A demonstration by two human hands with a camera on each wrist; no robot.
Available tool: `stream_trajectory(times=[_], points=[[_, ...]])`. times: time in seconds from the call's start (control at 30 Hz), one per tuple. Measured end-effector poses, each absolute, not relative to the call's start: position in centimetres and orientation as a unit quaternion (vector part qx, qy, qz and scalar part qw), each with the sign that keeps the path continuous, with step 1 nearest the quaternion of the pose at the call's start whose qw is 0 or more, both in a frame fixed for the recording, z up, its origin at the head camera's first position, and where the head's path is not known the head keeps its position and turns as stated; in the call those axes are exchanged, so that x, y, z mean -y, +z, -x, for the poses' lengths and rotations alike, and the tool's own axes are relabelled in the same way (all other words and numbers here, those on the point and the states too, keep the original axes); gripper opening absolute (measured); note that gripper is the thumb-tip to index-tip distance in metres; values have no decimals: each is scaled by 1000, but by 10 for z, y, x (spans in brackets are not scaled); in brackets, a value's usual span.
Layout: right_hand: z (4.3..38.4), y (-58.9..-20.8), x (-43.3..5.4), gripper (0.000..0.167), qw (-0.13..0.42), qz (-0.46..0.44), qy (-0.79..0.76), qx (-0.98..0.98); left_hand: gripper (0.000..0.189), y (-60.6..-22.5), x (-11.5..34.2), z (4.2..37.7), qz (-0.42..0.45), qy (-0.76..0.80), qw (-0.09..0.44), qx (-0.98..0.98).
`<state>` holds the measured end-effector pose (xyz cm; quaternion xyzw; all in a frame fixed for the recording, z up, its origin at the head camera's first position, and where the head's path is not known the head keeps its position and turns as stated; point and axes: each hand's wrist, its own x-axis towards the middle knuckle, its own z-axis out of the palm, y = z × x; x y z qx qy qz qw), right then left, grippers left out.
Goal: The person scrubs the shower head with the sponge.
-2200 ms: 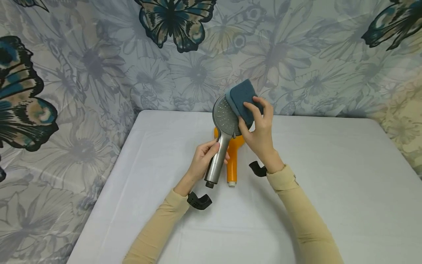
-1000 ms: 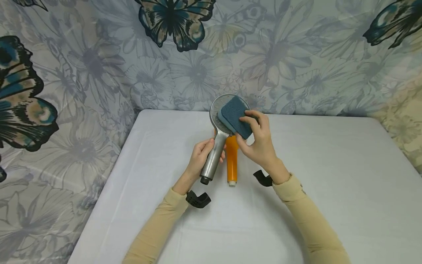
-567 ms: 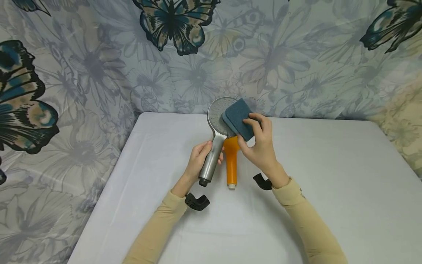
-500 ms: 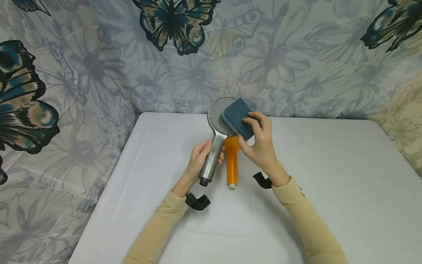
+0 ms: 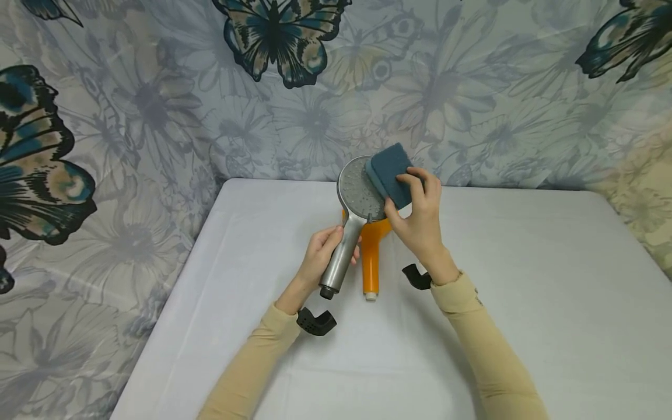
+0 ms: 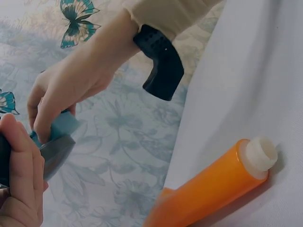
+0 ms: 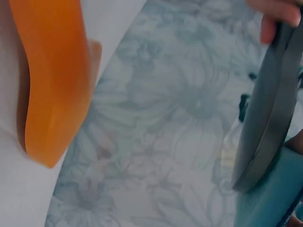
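A grey shower head (image 5: 362, 189) with a silver handle is tilted above the table, its nozzle face turned up toward me. My left hand (image 5: 321, 251) grips the handle, thumb on top. My right hand (image 5: 420, 213) pinches a blue sponge (image 5: 391, 172) between thumb and fingers. The sponge lies against the right upper part of the nozzle face. Behind and below the shower head, an orange shower head (image 5: 370, 262) lies on the table, its round end mostly hidden. In the right wrist view the sponge (image 7: 265, 201) touches the grey head's rim (image 7: 265, 146).
A white cloth covers the table (image 5: 525, 291). Patterned fabric (image 5: 315, 128) with flowers and butterflies hangs behind and to the left. Black curved mounts (image 5: 317, 321) stick out from both wrists.
The sponge has slid over the nozzle face, down toward its middle and then back up to the right, uncovering more of it. The left hand keeps its grip, with the shower head shifting slightly.
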<state>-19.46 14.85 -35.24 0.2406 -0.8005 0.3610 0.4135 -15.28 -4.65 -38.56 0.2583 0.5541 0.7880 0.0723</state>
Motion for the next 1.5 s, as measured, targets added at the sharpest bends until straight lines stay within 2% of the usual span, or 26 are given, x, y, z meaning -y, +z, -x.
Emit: stream_trajectory(times=[0.1,0.27,0.5,0.7,0.9,1.13,1.33,1.5], points=[[196,-351,-147,33,416,-237,361,800,45,-385,46,152,-261,786,75,-555],[192,-349,-139,34,385,-295,355,800,46,-385,46,153,-267,780,71,-561],[199,-345,-141,38,402,-255,359,803,45,-385,45,153,-274,774,82,-565],[191,-347,-136,41,371,-321,341,802,43,-386,44,155,-277,770,71,-570],[199,-348,-147,42,408,-257,349,804,44,-386,43,154,-270,776,85,-564],[189,-352,-140,44,380,-319,348,796,42,-387,44,157,-272,775,70,-566],[196,-353,-150,42,410,-248,357,802,40,-388,44,156,-259,778,65,-569],[187,-358,-143,43,391,-281,353,802,44,-388,44,156,-237,789,55,-564]])
